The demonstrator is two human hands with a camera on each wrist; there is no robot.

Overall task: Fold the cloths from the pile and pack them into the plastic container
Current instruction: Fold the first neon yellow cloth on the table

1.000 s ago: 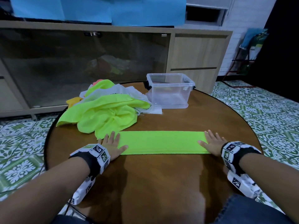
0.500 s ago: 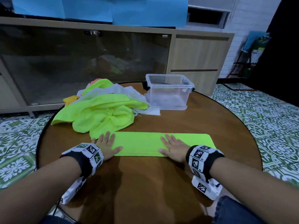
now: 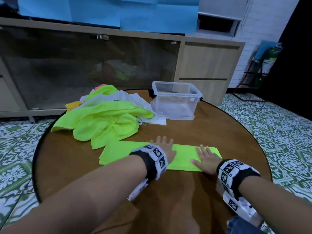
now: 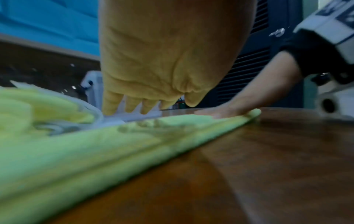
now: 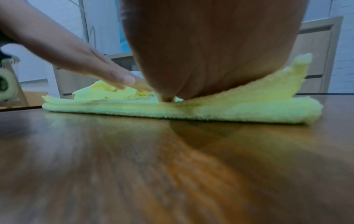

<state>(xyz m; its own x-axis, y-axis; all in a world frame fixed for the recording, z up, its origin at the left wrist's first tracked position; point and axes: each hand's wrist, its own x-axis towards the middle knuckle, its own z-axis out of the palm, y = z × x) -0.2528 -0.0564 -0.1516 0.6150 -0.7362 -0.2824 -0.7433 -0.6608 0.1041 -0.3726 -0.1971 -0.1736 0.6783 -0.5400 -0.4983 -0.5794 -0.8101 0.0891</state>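
The left hand (image 3: 166,150) has slid along the green cloth (image 3: 184,157) toward the right hand (image 3: 206,162). A moment ago it sat at the far left end of the strip; now it lies near the middle, just beside the other hand. Both hands are flat, fingers straight, pressing down and gripping nothing. The right hand stays on the right part of the strip, near its folded end.

The cloth lies on the round table (image 3: 168,200) at about six o'clock, right in front of the person. Its left end (image 3: 114,152) now looks loose and slanted, no hand on it. In the right wrist view a corner of the cloth (image 5: 298,66) sticks up by the right hand.

I think the person is smoothing the strip and marking the middle, getting ready to fold it shorter.

The pile (image 3: 104,120) waits at ten o'clock on the table. The plastic container (image 3: 177,100) stands at twelve o'clock, touching the pile's edge. I see no folded cloth inside it, so most of the job is still ahead.
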